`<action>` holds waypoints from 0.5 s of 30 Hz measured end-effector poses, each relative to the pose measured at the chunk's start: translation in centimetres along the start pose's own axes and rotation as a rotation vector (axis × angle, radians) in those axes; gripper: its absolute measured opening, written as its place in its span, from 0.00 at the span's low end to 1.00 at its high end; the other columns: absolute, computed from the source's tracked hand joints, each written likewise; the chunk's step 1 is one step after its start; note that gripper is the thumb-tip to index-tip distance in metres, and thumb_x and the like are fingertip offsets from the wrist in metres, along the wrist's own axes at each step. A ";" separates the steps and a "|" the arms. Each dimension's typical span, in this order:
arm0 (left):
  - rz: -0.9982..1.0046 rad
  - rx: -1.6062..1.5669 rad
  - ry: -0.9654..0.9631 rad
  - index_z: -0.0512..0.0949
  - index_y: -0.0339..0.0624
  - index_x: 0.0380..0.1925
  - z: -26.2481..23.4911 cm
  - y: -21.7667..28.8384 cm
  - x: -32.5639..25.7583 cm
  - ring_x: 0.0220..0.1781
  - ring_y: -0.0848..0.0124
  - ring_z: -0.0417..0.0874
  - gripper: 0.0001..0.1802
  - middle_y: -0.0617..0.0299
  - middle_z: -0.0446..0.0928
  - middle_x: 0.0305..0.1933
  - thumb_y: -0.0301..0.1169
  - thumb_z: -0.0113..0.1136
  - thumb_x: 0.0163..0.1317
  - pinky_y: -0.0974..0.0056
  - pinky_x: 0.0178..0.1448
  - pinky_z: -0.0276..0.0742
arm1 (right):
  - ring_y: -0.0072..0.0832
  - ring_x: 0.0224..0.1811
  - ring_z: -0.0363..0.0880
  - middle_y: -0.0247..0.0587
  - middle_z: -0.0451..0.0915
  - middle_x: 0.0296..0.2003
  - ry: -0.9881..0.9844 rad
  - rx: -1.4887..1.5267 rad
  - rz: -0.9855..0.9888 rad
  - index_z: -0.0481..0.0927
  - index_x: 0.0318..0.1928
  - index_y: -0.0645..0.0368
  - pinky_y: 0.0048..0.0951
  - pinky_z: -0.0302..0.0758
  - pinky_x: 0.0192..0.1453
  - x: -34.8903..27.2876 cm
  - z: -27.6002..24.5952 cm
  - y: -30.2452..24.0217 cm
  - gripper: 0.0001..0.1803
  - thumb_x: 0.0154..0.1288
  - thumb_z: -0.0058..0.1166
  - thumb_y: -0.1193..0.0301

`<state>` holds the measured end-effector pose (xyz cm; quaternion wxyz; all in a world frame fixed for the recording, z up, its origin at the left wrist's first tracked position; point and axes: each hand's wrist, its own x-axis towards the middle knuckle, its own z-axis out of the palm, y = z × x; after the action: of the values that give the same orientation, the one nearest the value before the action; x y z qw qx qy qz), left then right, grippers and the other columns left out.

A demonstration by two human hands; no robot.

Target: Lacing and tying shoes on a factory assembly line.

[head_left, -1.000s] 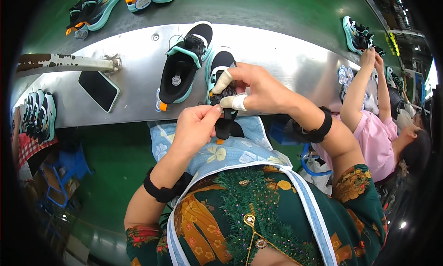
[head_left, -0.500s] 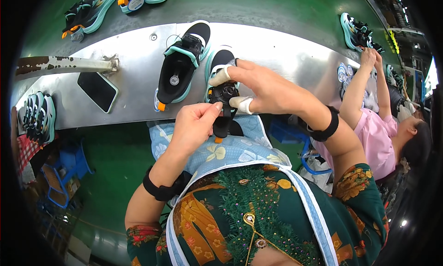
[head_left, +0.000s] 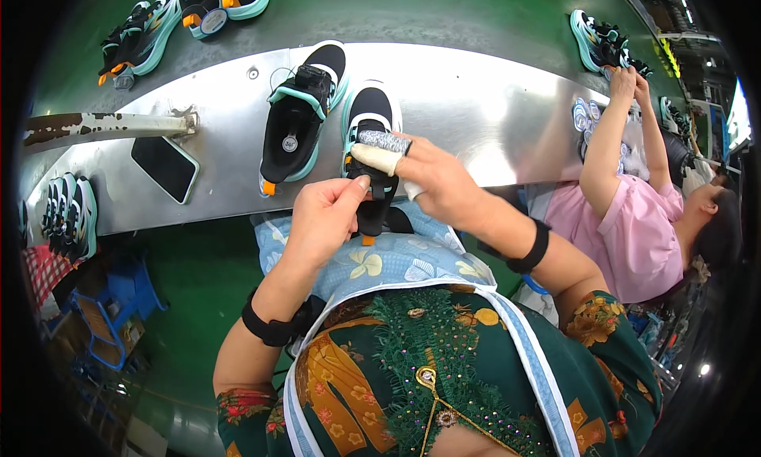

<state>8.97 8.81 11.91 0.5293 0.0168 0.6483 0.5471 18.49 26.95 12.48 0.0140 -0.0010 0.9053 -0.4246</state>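
Note:
A black, white and mint sneaker (head_left: 371, 108) lies at the bench edge, toe pointing away, its heel over my apron. My left hand (head_left: 326, 213) is closed, thumb and forefinger pinched at the black tongue and lace area; what exact part they grip is hidden. My right hand (head_left: 434, 175) wears cream and grey finger covers. Its fingers bend over the sneaker's laced upper from the right, closed against it and hiding much of the lacing. The matching sneaker (head_left: 290, 144) sits just left, its black insole showing and an orange tab at the heel.
A phone (head_left: 165, 168) lies on the metal bench (head_left: 230, 100), below a worn metal bar (head_left: 103, 130). More sneakers (head_left: 143, 37) stand on the green surface beyond. At right, a person in pink (head_left: 634, 227) handles other shoes. A blue chair (head_left: 99, 322) stands lower left.
My right hand has turned and shifted toward the laced upper, its covered fingers now lying across it. The left hand keeps its pinch. The whole view has shifted slightly.

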 end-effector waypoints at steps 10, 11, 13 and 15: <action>0.410 0.139 0.106 0.83 0.39 0.43 -4.6 3.3 -2.8 0.21 0.86 0.69 0.13 0.68 0.79 0.26 0.34 0.52 0.72 0.79 0.25 0.64 | 0.49 0.60 0.70 0.52 0.73 0.59 0.230 -0.099 0.029 0.68 0.69 0.47 0.40 0.65 0.67 -0.7 0.0 -3.1 0.41 0.52 0.68 0.74; 0.518 0.154 0.288 0.83 0.37 0.43 -5.3 4.1 -2.5 0.24 0.86 0.71 0.12 0.68 0.80 0.28 0.32 0.52 0.71 0.78 0.28 0.66 | 0.50 0.59 0.70 0.52 0.74 0.58 0.242 -0.249 -0.023 0.69 0.68 0.46 0.41 0.65 0.67 -0.6 1.1 -3.0 0.40 0.52 0.67 0.75; 0.664 0.420 0.483 0.79 0.38 0.52 -6.7 5.8 -0.4 0.33 0.79 0.76 0.15 0.59 0.82 0.41 0.29 0.54 0.68 0.72 0.40 0.74 | 0.48 0.54 0.73 0.50 0.75 0.55 0.275 -0.354 -0.092 0.74 0.63 0.45 0.40 0.67 0.64 0.5 1.6 -1.7 0.36 0.50 0.68 0.75; 0.671 0.523 0.510 0.77 0.39 0.56 -8.0 4.1 2.9 0.36 0.71 0.80 0.20 0.52 0.82 0.45 0.29 0.57 0.64 0.66 0.45 0.76 | 0.46 0.47 0.72 0.46 0.75 0.44 0.207 -0.312 -0.072 0.77 0.59 0.42 0.44 0.69 0.55 1.7 0.6 -1.3 0.35 0.47 0.66 0.77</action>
<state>-0.29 6.67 11.67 0.1266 0.2223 0.8316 0.4929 16.83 25.66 13.09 -0.0945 0.0080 0.9561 -0.2774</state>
